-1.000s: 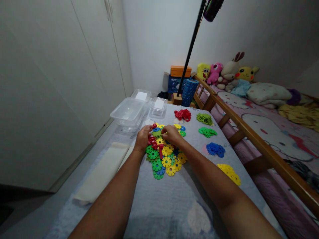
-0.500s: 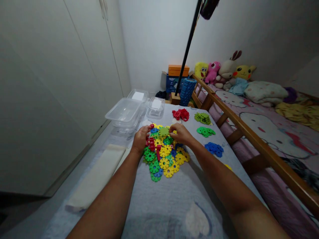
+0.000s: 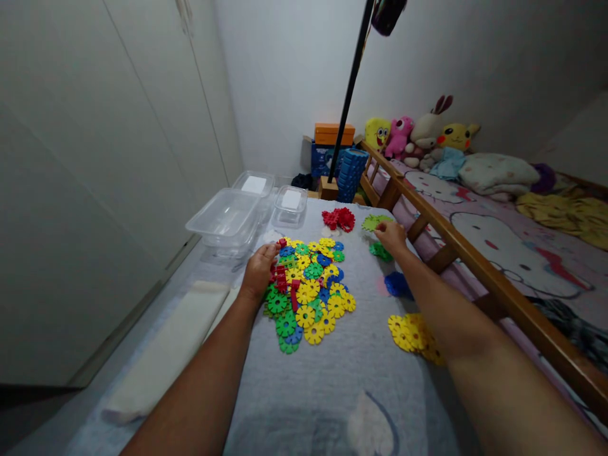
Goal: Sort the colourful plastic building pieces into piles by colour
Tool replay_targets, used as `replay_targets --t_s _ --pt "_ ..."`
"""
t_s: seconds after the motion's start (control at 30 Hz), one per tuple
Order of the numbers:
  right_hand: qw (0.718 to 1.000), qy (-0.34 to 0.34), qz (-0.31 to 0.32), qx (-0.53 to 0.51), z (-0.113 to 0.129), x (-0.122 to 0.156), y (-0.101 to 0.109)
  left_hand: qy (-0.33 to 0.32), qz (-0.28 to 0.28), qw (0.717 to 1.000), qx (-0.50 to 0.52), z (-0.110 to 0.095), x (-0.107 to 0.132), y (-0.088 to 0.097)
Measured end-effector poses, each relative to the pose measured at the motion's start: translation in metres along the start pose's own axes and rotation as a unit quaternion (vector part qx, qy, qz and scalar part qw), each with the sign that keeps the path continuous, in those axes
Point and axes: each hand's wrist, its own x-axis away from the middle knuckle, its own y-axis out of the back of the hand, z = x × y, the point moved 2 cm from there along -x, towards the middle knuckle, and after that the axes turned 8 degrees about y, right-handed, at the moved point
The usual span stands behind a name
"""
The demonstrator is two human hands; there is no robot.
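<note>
On the far right of the cloth-covered table, the right hand reached to the lime-green pile, its thumb and fingertips drawn together at the near edge of the toothed discs. Whether those fingers pinched a disc or had let one go, I cannot tell. The left hand rested at the left edge of the mixed pile in the middle, its fingers curled beside a small red block; whether it gripped anything was hidden too. The red pile lay to the left of the lime-green one, while the dark green pile, the blue pile and the yellow pile ran nearer along the right side. As I judged it, the reach called for a light touch: fingertips low over the lime-green discs, any disc kept flat, and the fingers parted cleanly so that nothing snagged in the notches. The dark green discs sat just beside, close in shade, so careful aim mattered. The right forearm crossed above the blue and yellow piles, and holding it raised would likely spare them a nudge. A quiet left hand seemed best for keeping the loose, overlapping discs from sliding.
</note>
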Motion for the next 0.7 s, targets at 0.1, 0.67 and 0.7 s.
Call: replay_targets --t_s 0.1,0.67,0.7 --pt "0.999 -0.041 -0.003 0.034 -0.010 -0.011 0.000 0.001 0.001 1.000 -0.004 0.001 -0.001 0.001" --pt "0.997 -0.054 0.015 0.052 -0.014 -0.014 -0.025 0.013 -0.002 1.000 -0.025 0.006 -0.004 0.005" --pt "0.997 -0.045 0.016 0.055 -0.012 -0.012 -0.023 0.011 -0.001 1.000 -0.026 0.006 -0.004 0.005"
